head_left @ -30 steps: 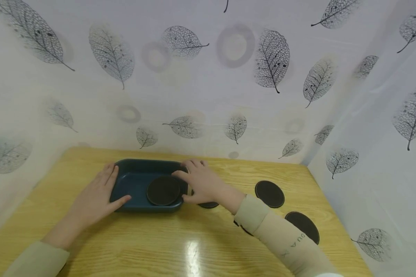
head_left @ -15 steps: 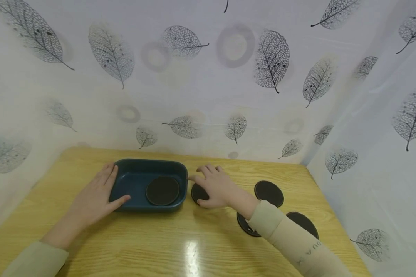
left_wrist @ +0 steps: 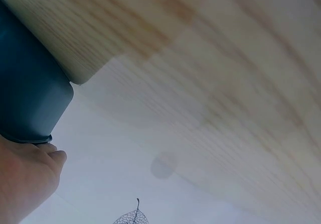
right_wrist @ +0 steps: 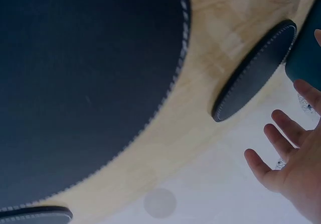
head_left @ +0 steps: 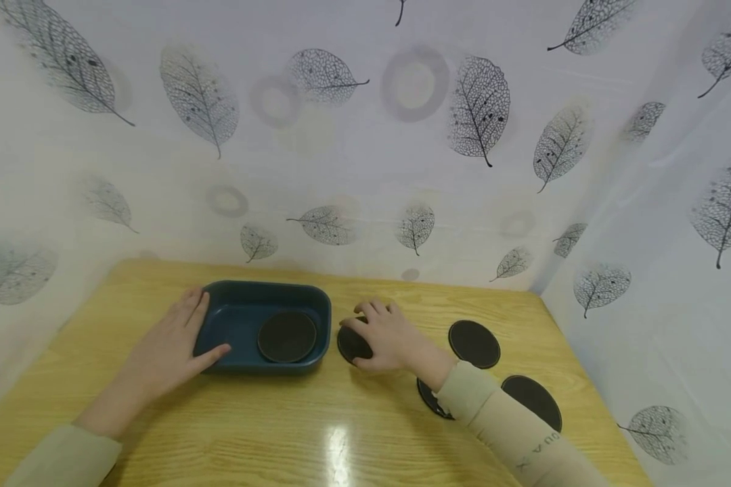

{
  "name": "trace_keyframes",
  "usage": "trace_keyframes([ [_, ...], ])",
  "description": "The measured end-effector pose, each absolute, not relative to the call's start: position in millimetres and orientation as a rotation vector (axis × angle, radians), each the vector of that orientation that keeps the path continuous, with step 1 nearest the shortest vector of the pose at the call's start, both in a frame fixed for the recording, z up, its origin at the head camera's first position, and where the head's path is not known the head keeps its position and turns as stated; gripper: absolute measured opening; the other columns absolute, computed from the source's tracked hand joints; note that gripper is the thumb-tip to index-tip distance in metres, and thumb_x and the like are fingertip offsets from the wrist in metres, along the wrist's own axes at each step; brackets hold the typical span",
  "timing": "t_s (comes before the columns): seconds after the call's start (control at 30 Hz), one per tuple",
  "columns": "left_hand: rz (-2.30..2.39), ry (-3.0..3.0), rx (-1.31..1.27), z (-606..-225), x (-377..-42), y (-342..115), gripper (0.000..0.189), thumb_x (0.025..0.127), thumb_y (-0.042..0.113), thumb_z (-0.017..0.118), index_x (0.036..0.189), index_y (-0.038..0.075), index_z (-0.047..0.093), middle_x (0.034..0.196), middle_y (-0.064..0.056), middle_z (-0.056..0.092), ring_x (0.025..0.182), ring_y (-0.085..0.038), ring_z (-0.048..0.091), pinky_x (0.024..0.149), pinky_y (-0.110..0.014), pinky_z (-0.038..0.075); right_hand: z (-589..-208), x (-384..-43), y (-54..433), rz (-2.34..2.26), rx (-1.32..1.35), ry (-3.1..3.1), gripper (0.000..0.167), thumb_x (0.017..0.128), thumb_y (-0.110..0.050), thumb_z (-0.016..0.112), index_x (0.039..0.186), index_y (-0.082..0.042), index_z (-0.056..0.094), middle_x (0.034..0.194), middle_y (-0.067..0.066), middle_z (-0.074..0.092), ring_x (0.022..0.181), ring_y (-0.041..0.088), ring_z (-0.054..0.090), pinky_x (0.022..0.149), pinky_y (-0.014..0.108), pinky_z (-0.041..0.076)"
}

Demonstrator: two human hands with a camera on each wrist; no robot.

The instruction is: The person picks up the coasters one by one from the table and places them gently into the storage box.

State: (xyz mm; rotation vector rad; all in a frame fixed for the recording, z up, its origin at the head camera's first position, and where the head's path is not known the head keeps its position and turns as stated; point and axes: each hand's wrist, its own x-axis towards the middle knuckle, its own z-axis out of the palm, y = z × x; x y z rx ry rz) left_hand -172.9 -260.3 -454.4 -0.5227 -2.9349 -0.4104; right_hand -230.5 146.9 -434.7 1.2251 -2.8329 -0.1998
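Observation:
A dark blue rectangular tray [head_left: 244, 368] stands on the wooden table, with one black round coaster [head_left: 287, 337] inside at its right end. My left hand [head_left: 164, 341] rests on the tray's left end, fingers straight along the rim and thumb over the front edge. Just right of the tray, my right hand [head_left: 386, 338] is over a second coaster [head_left: 352, 343], which it partly covers. In the right wrist view, that stitched coaster [right_wrist: 256, 73] lies on the table and the fingers [right_wrist: 263, 169] are spread with nothing between them.
Two more coasters lie at the right, one toward the back [head_left: 474, 343] and one nearer the front [head_left: 531, 402]. Another coaster [head_left: 429, 399] is partly hidden by my right sleeve [head_left: 493, 412]. A leaf-patterned curtain [head_left: 365, 169] hangs behind the wooden table [head_left: 268, 433].
My right hand has moved off the tray's right end, over the rim to the right, and now hovers over the coaster beside it. The left hand and tray have stayed put.

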Motion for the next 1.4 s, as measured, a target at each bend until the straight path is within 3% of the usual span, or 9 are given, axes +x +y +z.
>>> trace_keyframes([
  [0.27,-0.406,-2.937,-0.513,-454.7,-172.9,-260.4,0.110,0.100,0.062,0.063,0.165,-0.012,0.015,0.174,-0.034,0.012,0.161,-0.052,0.017,0.130,-0.065,0.023,-444.8,-232.6,145.2,-0.158,1.232,-2.897,0.070,0.091,-0.056,0.072,0.153,-0.027,0.054,0.150,0.013,0.053,0.135,0.033,0.051,0.104,0.058,0.048],
  [0.87,-0.418,-2.930,-0.521,-455.8,-172.6,-260.2,0.109,0.101,0.061,0.063,0.166,-0.011,0.013,0.174,-0.034,0.008,0.162,-0.051,0.015,0.135,-0.059,0.014,-457.8,-233.6,144.8,-0.015,1.225,-2.949,0.071,0.089,-0.051,0.073,0.154,-0.028,0.054,0.149,0.013,0.051,0.135,0.032,0.051,0.093,0.053,0.054],
  [1.4,-0.411,-2.939,-0.512,-454.3,-173.0,-259.5,0.110,0.100,0.062,0.062,0.166,-0.011,0.013,0.175,-0.033,0.008,0.162,-0.052,0.015,0.131,-0.064,0.021,-462.1,-236.8,145.1,0.042,1.213,-2.981,0.071,0.089,-0.048,0.073,0.154,-0.030,0.053,0.153,0.015,0.050,0.138,0.033,0.050,0.095,0.054,0.052],
])
